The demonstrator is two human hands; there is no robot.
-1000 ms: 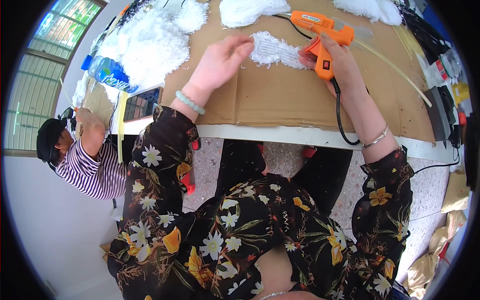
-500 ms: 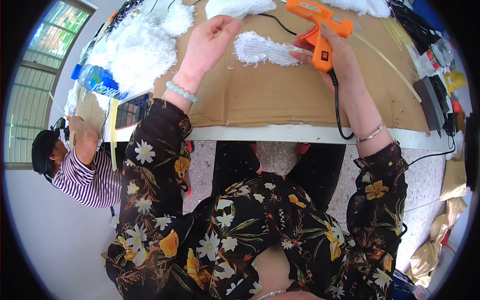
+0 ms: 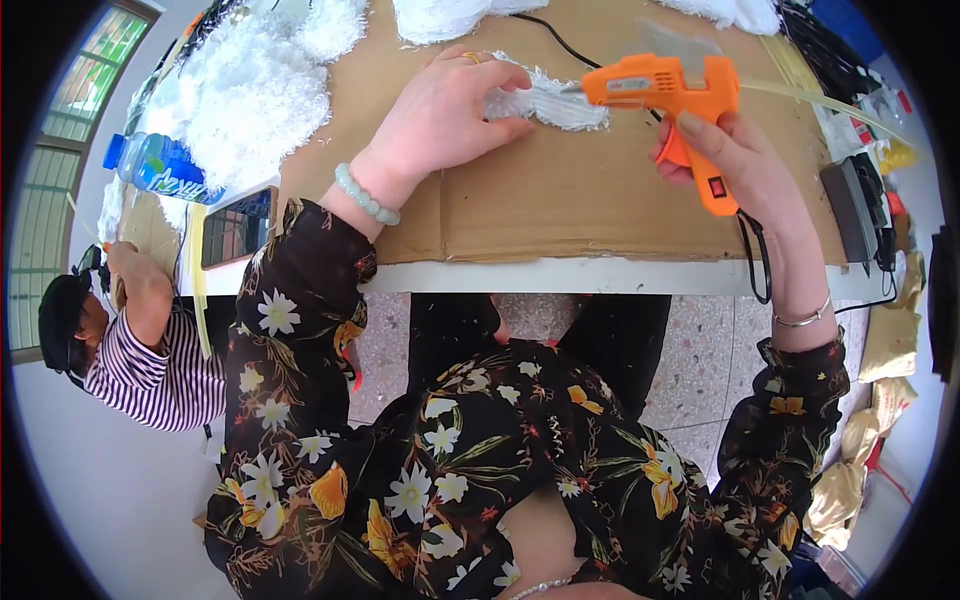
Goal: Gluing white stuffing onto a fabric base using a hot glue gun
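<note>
A small white shaggy fabric piece [image 3: 572, 108] lies on the cardboard in front of me. At its left end is my left hand [image 3: 440, 118], thumb and forefinger spread either side of it; whether the other fingers touch it I cannot tell. My right hand [image 3: 735, 165] is wrapped around the handle of an orange hot glue gun [image 3: 650, 82], fingers at the trigger. The gun's nozzle points left, over the right part of the fabric piece. A pale glue stick [image 3: 820, 98] sticks out of its back, and a black cord hangs from the handle.
Cardboard [image 3: 600, 215] covers the table. A white shaggy heap [image 3: 260, 90], a blue-labelled bottle [image 3: 165, 168] and a phone [image 3: 240, 228] are at left. Another white piece [image 3: 450, 18] lies at the far side. A dark box [image 3: 848, 210] stands right. A person in stripes [image 3: 160, 370] works at left.
My left hand has come down and right to the fabric piece, its fingers parting. My right hand has moved right and lower with the glue gun, now levelled and pointing left.
</note>
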